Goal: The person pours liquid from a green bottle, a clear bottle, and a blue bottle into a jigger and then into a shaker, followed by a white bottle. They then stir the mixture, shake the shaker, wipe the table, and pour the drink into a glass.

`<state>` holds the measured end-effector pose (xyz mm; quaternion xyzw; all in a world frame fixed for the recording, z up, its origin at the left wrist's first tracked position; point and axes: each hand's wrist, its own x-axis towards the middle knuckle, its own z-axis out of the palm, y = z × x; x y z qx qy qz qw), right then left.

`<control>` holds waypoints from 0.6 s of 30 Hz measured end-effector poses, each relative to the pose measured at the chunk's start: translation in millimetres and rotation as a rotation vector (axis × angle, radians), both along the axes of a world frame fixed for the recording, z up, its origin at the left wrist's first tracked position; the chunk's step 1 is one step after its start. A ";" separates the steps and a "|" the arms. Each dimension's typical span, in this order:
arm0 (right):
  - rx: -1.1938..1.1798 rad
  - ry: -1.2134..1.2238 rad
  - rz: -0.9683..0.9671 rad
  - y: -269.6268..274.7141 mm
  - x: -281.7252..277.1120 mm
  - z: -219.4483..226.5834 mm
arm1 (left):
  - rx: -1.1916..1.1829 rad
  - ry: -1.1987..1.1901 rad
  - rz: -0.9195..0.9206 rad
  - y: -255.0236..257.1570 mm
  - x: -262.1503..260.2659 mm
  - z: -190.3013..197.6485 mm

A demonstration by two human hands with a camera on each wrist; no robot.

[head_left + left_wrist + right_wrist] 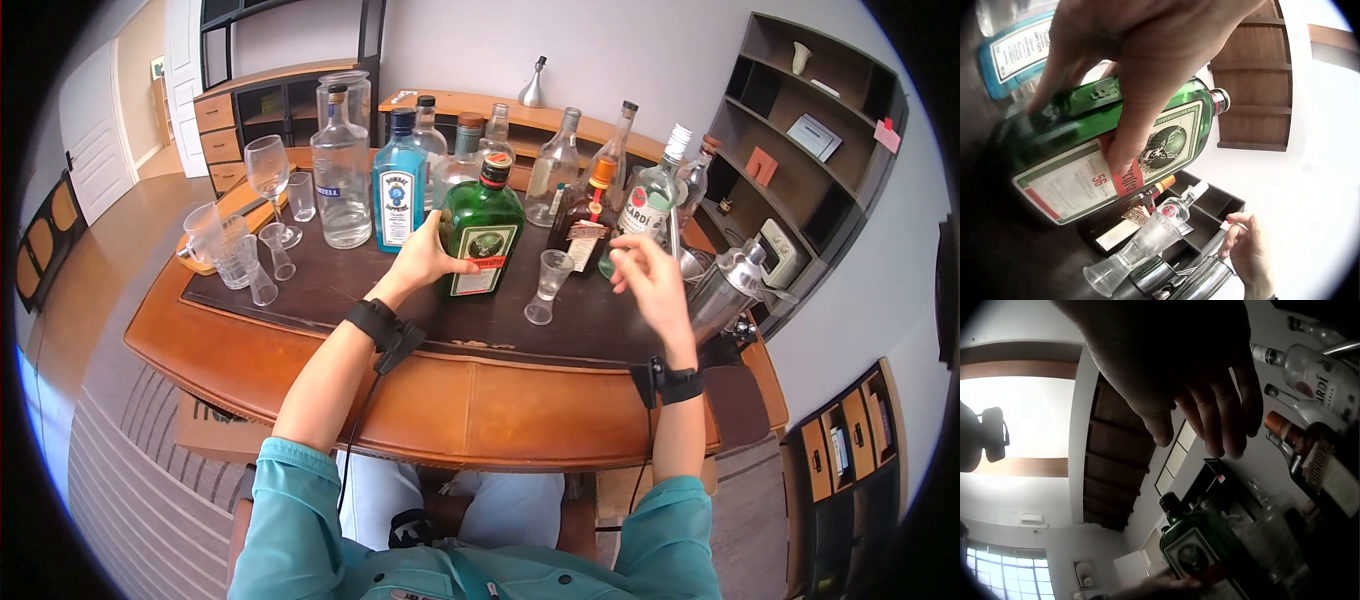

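My left hand (425,262) grips the green bottle (484,236) around its body, thumb across the orange label band; the bottle stands upright on the dark desk top. In the left wrist view the left hand (1141,69) covers part of the green bottle (1104,150). My right hand (648,285) is raised before the Bardi-labelled clear bottle (650,195), its fingers loosely bent and holding nothing. The right wrist view shows the right hand (1204,381) dark, with fingers apart. Between the hands a double-ended clear measuring glass (547,288) stands on the desk.
A blue bottle (398,190) and a tall clear bottle (342,180) stand left of the green one. Glasses, including a wine glass (268,170), are at the left. A brown bottle (582,225) stands behind the measuring glass; a metal shaker (725,285) is at the right.
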<state>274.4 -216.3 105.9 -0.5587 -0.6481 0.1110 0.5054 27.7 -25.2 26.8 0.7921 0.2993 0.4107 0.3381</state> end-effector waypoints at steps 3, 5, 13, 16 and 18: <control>-0.040 -0.024 0.008 -1.7 5.0 -13.9 | -0.008 0.065 0.039 0.0 20.9 3.2; -0.063 -0.022 -0.006 -2.8 11.0 -18.5 | -0.042 0.127 0.081 -2.7 31.7 7.3; -0.076 -0.285 -0.166 -9.9 25.1 -34.8 | -0.053 0.263 0.078 19.7 73.4 1.5; -0.088 -0.296 -0.217 -10.2 25.0 -36.3 | -0.052 0.323 0.077 20.6 84.9 9.2; -0.089 -0.306 -0.225 -9.1 28.1 -38.4 | -0.058 0.347 0.115 20.8 92.1 11.3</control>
